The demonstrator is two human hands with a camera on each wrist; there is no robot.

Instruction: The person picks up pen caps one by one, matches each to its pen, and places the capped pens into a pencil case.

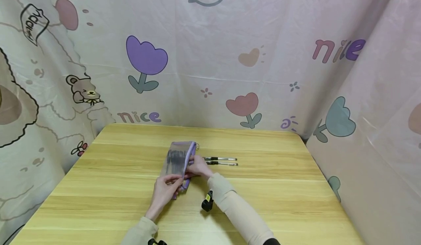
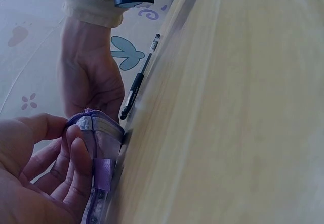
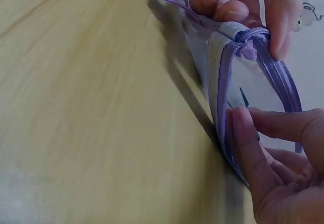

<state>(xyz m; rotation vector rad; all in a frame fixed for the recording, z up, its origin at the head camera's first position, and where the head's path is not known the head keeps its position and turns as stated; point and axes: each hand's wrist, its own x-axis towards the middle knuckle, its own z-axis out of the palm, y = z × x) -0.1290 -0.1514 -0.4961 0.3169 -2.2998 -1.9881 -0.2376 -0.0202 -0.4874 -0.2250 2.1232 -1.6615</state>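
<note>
Cartoon-printed curtains [image 1: 210, 55] with tulips and bears wall in a wooden bench [image 1: 263, 201]. Near its middle lies a translucent pencil pouch [image 1: 177, 159] with purple zipper trim, dark pens dimly visible inside. Left hand [image 1: 164, 191] pinches the pouch's near end; right hand [image 1: 198, 167] grips the zipper edge along its open side. Two pens [image 1: 219, 161] lie side by side just right of the pouch.
</note>
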